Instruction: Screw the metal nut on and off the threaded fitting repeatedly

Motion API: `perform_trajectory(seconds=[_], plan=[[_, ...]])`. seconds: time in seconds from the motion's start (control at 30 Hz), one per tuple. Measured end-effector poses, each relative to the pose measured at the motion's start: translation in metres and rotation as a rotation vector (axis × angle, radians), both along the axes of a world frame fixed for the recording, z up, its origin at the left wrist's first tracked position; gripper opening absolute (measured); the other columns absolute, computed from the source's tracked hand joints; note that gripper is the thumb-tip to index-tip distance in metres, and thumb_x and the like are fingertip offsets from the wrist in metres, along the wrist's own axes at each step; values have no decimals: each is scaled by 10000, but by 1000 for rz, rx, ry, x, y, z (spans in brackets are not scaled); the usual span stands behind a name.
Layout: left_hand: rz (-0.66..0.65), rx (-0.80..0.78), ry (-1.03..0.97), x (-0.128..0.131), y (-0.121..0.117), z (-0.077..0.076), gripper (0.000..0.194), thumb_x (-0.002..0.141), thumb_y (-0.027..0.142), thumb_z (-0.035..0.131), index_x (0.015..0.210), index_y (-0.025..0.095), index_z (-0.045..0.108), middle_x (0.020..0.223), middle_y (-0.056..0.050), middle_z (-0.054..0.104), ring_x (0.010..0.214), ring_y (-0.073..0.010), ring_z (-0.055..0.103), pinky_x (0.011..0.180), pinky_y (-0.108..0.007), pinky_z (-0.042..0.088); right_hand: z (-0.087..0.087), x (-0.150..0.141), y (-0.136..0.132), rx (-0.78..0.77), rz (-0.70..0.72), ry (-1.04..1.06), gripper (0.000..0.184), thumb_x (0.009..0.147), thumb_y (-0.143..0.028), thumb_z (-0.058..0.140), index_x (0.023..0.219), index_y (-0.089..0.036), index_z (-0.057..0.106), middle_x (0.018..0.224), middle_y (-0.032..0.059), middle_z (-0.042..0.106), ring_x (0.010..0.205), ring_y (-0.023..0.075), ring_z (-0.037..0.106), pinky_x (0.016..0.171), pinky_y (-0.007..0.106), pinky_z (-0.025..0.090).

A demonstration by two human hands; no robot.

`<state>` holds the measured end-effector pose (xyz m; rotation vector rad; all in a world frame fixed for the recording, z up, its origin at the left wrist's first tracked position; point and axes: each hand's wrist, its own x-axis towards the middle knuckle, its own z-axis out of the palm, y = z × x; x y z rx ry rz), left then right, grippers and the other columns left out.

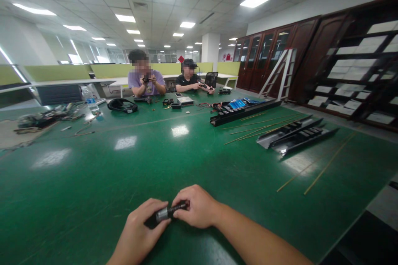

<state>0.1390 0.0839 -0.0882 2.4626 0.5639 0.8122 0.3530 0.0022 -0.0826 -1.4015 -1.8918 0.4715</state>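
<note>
A small cylindrical part point(162, 214), silver at one end with a black ribbed section at the other, is held low over the near edge of the green table point(102, 182). My left hand point(144, 223) has its thumb and fingers closed around the silver end. Pinching the black ribbed end is my right hand point(195, 207), which comes in from the right. The tip of the part is partly covered by my right fingers, and the other end is hidden in my left hand.
Black metal channels point(295, 136) and thin brass-coloured rods point(328, 165) lie at the right. Across the table, one person in purple point(146, 83) and one in black point(188, 83) hold objects. A black headset strap point(122, 106), a bottle point(89, 98) and tangled parts point(40, 119) are at left.
</note>
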Motion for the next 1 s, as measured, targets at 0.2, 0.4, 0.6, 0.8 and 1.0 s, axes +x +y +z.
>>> perform_trajectory(seconds=[0.2,0.4,0.6,0.8,1.0], plan=[[0,0,-3,0,-1,1,230,863,298,686,1087,252,664,992,-51,691,893,-190,684,783,-256,570,2,-1,0,-24,-2,-5,179,769,-287,701,919,-199,744,773,7,699,638,126,594,601,206,425],[-1,2,-12,2,-2,0,226,866,272,678,1091,261,656,1002,-40,683,903,-179,678,794,-250,563,0,-2,0,-48,-13,40,180,745,-288,712,898,-195,729,741,-6,688,607,114,576,563,197,400],[-5,5,-16,2,-3,1,233,863,275,685,1093,270,652,987,-29,683,893,-170,677,789,-238,560,-6,-2,2,-60,-17,63,171,736,-297,726,874,-196,719,719,-20,678,586,101,560,549,187,383],[14,16,-19,1,-2,1,234,855,278,690,1087,261,662,995,-40,688,891,-178,684,783,-240,568,-4,-1,1,-62,-28,45,157,749,-290,711,870,-191,720,732,-10,688,591,107,568,554,194,389],[29,27,-25,1,-1,1,232,848,284,687,1077,252,670,986,-46,698,884,-190,691,777,-251,577,-2,1,1,-55,-51,22,166,751,-307,711,869,-192,724,720,-4,689,582,113,570,553,201,392]])
